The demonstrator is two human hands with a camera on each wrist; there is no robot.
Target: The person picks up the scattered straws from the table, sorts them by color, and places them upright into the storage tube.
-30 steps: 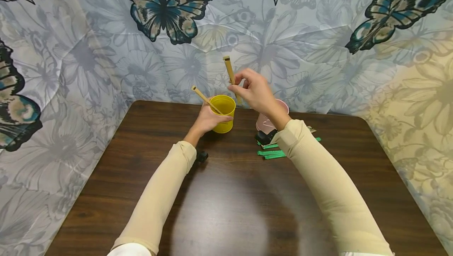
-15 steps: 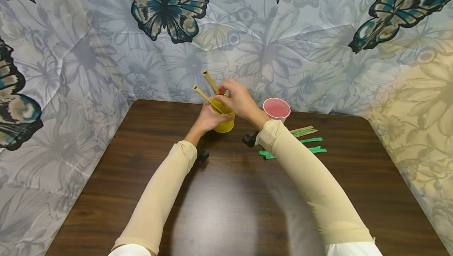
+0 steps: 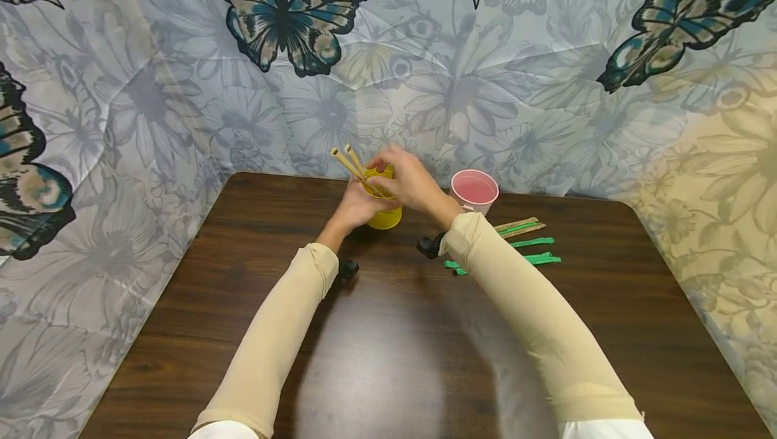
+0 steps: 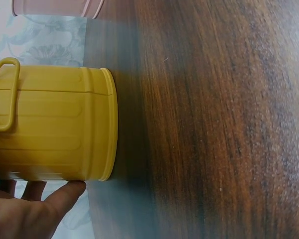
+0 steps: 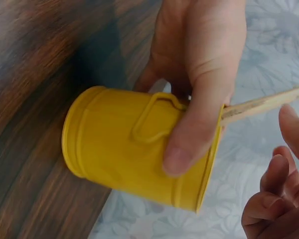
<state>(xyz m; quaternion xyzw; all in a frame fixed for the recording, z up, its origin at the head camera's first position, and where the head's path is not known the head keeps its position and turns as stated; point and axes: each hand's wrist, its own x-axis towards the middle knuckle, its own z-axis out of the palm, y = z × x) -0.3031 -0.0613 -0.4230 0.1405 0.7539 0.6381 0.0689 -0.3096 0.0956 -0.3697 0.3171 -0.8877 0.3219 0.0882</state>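
Observation:
My left hand (image 3: 359, 204) grips a small yellow bucket (image 3: 385, 218) round its side, thumb across the front. In the right wrist view the bucket (image 5: 124, 139) shows a wire side handle under that thumb, its base close to the table. Two slim tan sticks (image 3: 343, 161) stand in the bucket, leaning left over its rim. Over the bucket's mouth is my right hand (image 3: 408, 181), its thumb and forefinger apart and holding nothing. In the right wrist view its fingertips (image 5: 291, 115) are right beside a stick (image 5: 259, 104); the other fingers curl loosely.
To the right stands a pink bucket (image 3: 475, 188), partly behind my right wrist. Several green strips (image 3: 537, 242) and tan sticks (image 3: 525, 226) lie on the brown table (image 3: 243, 277) near my right forearm. A butterfly-patterned cloth (image 3: 485, 88) hangs behind the table's far edge.
My right hand has moved left from above the pink bucket to the yellow one, lowered a second tan stick into it and let go. My left hand keeps its grip on the yellow bucket.

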